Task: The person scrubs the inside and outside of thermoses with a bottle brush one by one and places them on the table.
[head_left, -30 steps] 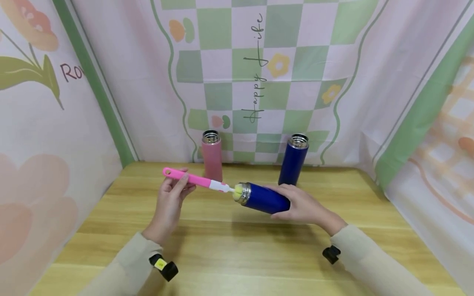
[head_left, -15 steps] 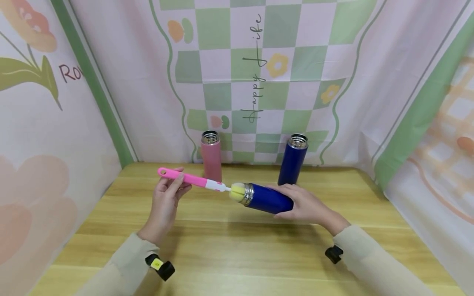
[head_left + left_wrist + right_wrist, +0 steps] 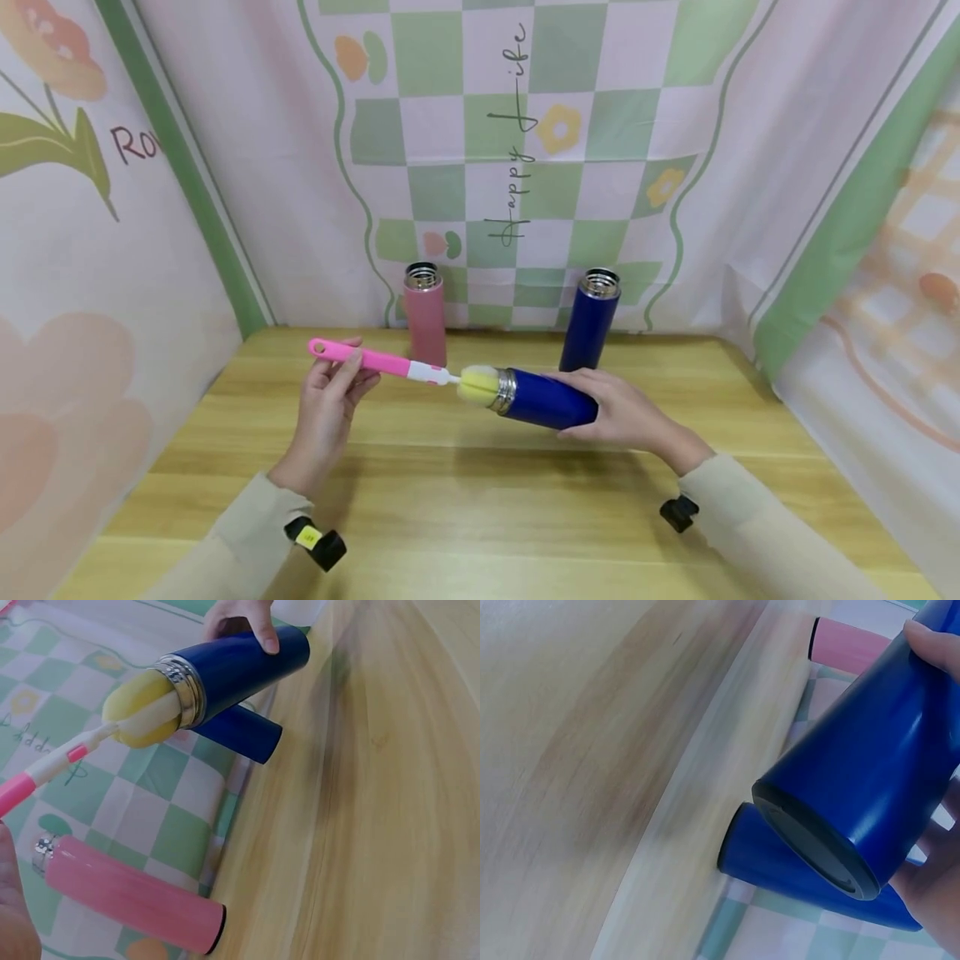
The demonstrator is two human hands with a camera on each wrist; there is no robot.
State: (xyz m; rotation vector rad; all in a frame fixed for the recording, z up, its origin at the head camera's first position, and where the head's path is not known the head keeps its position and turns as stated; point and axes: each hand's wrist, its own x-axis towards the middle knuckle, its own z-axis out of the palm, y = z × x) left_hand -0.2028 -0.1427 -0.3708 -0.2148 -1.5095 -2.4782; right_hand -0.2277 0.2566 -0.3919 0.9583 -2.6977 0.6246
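Note:
My left hand [image 3: 327, 400] pinches the pink handle of a bottle brush [image 3: 382, 362], held nearly level above the table. The brush's yellow sponge head [image 3: 142, 709] sits partly inside the steel mouth of a blue thermos bottle [image 3: 551, 400]; its rear portion sticks out. Around the bottle's lower body curls my right hand [image 3: 618, 408], keeping the bottle tilted on its side with its mouth toward the left. In the right wrist view the bottle's dark base [image 3: 814, 844] shows, with thumb and fingers on opposite sides of the body.
Toward the back of the wooden table [image 3: 480, 517] stand an uncapped pink bottle [image 3: 426, 325] on the left and a second uncapped blue bottle [image 3: 591, 325] on the right. A patterned cloth [image 3: 495, 192] hangs right behind them, with more cloth at both sides.
My left hand has drawn the brush leftward, so more of the yellow sponge shows outside the bottle mouth. My right hand with the bottle has shifted slightly right.

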